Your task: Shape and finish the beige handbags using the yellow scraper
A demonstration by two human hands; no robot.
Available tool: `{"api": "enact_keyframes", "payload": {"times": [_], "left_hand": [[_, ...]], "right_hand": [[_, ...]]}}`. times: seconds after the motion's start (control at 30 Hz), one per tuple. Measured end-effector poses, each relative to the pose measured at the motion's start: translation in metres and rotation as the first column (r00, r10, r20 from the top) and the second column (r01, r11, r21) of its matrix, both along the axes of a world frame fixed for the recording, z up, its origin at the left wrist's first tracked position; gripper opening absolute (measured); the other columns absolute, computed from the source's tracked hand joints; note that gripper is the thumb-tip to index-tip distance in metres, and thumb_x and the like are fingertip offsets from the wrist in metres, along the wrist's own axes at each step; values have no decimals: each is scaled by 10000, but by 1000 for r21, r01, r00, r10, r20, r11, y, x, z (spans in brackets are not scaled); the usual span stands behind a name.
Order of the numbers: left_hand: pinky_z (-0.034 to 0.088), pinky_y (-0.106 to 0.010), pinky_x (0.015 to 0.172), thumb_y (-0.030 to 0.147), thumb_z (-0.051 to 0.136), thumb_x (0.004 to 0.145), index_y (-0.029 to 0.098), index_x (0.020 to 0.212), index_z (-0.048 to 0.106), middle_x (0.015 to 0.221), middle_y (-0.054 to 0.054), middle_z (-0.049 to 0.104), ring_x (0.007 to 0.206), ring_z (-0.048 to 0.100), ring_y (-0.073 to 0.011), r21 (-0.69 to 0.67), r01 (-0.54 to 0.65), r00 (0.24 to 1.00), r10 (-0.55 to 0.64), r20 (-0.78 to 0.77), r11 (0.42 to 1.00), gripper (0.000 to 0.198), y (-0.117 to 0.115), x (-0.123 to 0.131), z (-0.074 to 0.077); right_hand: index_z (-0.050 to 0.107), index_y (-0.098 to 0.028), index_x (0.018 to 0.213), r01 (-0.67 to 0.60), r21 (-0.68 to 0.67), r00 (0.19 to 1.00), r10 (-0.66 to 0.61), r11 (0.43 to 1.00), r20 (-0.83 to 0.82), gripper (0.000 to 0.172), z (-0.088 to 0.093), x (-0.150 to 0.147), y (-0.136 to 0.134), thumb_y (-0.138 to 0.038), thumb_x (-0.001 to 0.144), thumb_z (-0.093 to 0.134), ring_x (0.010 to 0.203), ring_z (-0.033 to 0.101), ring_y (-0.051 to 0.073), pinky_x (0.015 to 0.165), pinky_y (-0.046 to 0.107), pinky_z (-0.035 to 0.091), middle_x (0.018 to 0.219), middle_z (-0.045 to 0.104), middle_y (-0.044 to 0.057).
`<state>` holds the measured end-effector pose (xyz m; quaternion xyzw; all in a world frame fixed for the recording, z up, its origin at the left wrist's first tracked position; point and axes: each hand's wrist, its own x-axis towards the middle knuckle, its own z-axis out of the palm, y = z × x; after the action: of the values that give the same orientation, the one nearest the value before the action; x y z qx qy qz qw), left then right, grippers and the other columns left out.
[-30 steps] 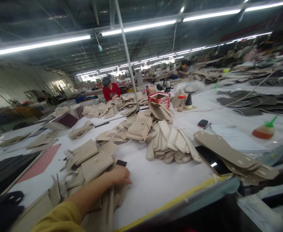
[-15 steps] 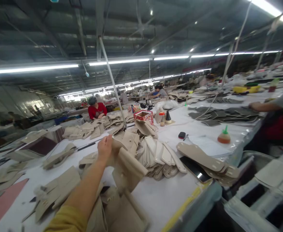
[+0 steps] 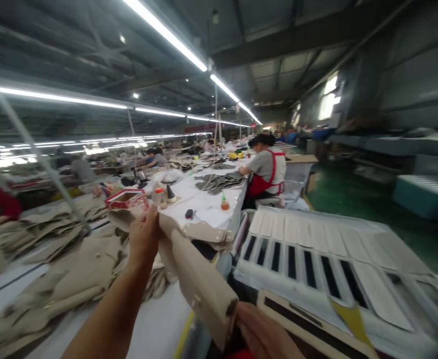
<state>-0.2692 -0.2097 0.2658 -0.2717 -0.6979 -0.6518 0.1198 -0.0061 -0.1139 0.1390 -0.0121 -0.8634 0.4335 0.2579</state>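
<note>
A folded beige leather bag panel (image 3: 200, 271) with a small metal stud slants across the middle of the view. My left hand (image 3: 144, 232) is closed round its upper end. At its lower right end, my right hand (image 3: 261, 329) presses its fingers against the corner; its thumb is hidden and the hand is partly cut off by the bottom edge. Beneath and to the left, similar beige leather pieces (image 3: 73, 274) lie heaped on the white table. A stack of narrow beige strips (image 3: 159, 284) shows partly behind my left forearm.
To the right stands a rack (image 3: 304, 234) with pale strips laid in rows. A red-and-white box (image 3: 127, 198), an orange-capped bottle (image 3: 159, 197) and a green-tipped glue bottle (image 3: 224, 202) stand on the table. Beyond, a co-worker (image 3: 267, 167) in a red apron sits by dark pieces (image 3: 220, 182).
The view has swung right, bringing the rack and co-worker into sight. My right hand has appeared at the panel's lower end. My left hand still holds the panel, now lifted beside the table edge.
</note>
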Motion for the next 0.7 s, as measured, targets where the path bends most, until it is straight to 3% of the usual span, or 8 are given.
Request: {"api": "enact_keyframes", "payload": {"times": [0.07,0.17,0.27,0.33,0.43,0.5,0.63,0.7], "left_hand": [[265,-214,435,516,436,813,180,525,403,476,55,344,468,339,-87,-178,124,988,-138,-69,976,444,27,40,-13],[282,-220,490,481,426,834,181,507,361,490,49,356,506,359,-92,-382,202,910,-317,-269,902,448,57,84,-25],[261,-233,490,480,422,836,182,485,340,459,50,324,482,339,-92,-414,172,874,-332,-354,894,468,84,103,-29],[255,-231,481,483,423,833,181,477,360,445,52,311,472,338,-92,-405,197,888,-338,-313,893,471,100,107,-30],[266,-221,476,498,424,822,177,478,403,446,51,335,486,357,-95,-412,281,900,-388,-201,867,471,118,114,-33],[287,-214,486,512,427,813,172,495,448,459,48,386,513,387,-102,-398,323,906,-403,-133,858,466,125,121,-37],[351,-208,524,534,449,784,160,543,531,515,26,511,584,477,-131,-326,473,876,-475,78,818,452,134,141,-55],[386,-220,531,555,469,761,158,561,547,510,13,531,572,502,-144,-262,601,799,-552,241,755,452,140,150,-67]], "right_hand": [[511,-242,1221,17,-2,1000,-17,1000,-11,370,11,15,1,-246,852,479,1028,568,186,898,266,458,1149,596,65],[535,-244,1181,300,-99,954,-297,949,45,329,11,49,6,-298,860,483,1000,576,187,883,273,460,1124,605,64],[594,-221,998,644,-259,748,-663,720,18,249,-2,89,8,-338,901,397,777,610,161,715,256,504,907,643,56],[591,-218,908,742,-284,620,-783,607,-53,234,-12,112,6,-323,906,382,674,585,147,638,246,494,777,621,36],[582,-228,1006,779,-134,596,-789,613,-149,190,-23,131,2,-261,875,447,870,588,185,787,284,476,925,630,56],[503,-235,1178,785,-87,598,-786,614,-157,328,-31,135,2,-231,851,490,1008,560,208,880,315,447,1116,592,74],[405,-216,1264,801,-236,530,-835,550,-147,416,-37,144,8,-243,857,485,1061,539,209,923,337,428,1213,536,97],[475,-198,1206,731,-305,614,-783,610,-95,352,-33,152,15,-274,863,477,1028,548,209,915,342,429,1167,567,94]]}}
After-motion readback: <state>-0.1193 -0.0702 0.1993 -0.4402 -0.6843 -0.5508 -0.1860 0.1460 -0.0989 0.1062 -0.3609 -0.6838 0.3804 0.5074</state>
